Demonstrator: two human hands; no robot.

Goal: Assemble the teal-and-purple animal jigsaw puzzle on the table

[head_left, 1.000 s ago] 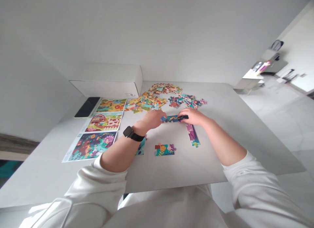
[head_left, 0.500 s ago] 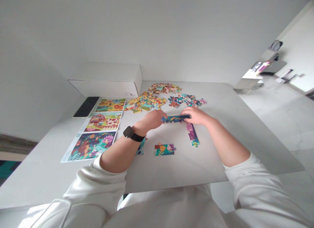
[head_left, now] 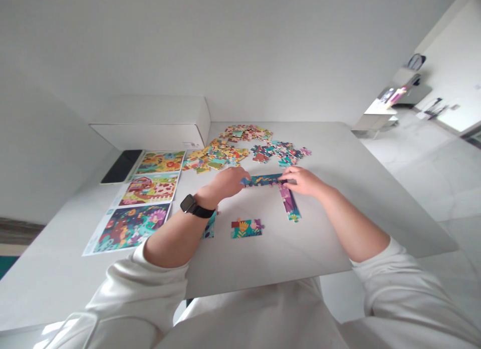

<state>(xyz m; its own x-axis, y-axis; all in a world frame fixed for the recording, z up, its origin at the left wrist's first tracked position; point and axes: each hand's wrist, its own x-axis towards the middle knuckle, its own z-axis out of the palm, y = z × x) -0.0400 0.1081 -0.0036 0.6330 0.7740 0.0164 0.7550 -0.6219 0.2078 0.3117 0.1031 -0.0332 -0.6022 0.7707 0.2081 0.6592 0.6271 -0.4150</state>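
Observation:
A dark blue strip of joined jigsaw pieces lies on the table, its two ends between my hands. My left hand has its fingers curled against the left end, and the wrist wears a black watch. At the right end, the fingers of my right hand press on the corner. From that corner a purple strip of joined jigsaw pieces runs down toward me. Closer to me is a small joined section with a yellow plant. Another teal section is partly hidden behind my left forearm.
Behind my hands lie a teal and red heap of loose pieces, a yellow heap and a pinkish heap. On the left are printed picture sheets, a black phone and a white box by the wall.
The whole view has shifted slightly left. My right hand has eased back from the loose heap, uncovering a teal piece there. Both hands remain at the strip's ends.

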